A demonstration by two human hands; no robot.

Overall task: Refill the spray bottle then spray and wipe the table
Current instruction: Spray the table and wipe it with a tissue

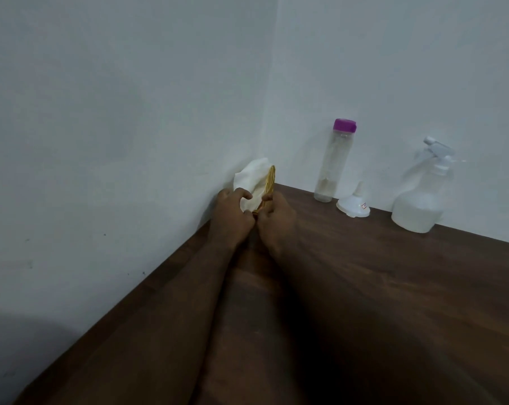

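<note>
The left hand [232, 220] is gripping a soft, crumpled white cloth [251, 175] and the right hand [276, 220] is pinching a flat yellow ribbed piece [269, 179] at the dark wooden bench's [393, 287] far corner. A clear cylindrical bottle [332, 165], a mouth-down white funnel [353, 204] and the translucent spray bottle [419, 200] are standing along the wall, well apart from the hands.

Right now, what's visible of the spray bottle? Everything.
Translucent whitish plastic by its look: the spray bottle has a wide rounded body tapering to a narrow neck, with a pale trigger head fitted on top. It stands upright on the dark wooden table, near the wall, right of the white funnel and apart from it. Fill level unclear. Only the table touches it; the left hand grips a white cloth and the right hand a yellow item, in the corner.
</note>
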